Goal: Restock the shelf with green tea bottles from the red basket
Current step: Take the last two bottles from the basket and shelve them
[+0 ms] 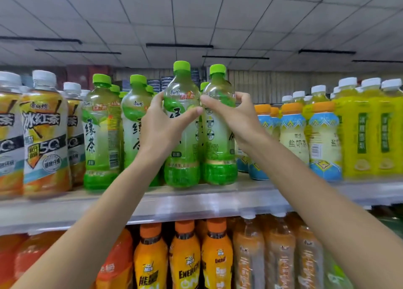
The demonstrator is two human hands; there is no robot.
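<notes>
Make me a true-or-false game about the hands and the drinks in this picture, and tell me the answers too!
1. The left hand grips the left green tea bottle, and the right hand grips the right green tea bottle. True.
2. Both held bottles have white caps. False: their caps are green.
3. The red basket sits on the shelf. False: no basket is in view.
4. Orange energy drink bottles stand below that shelf. True.
</notes>
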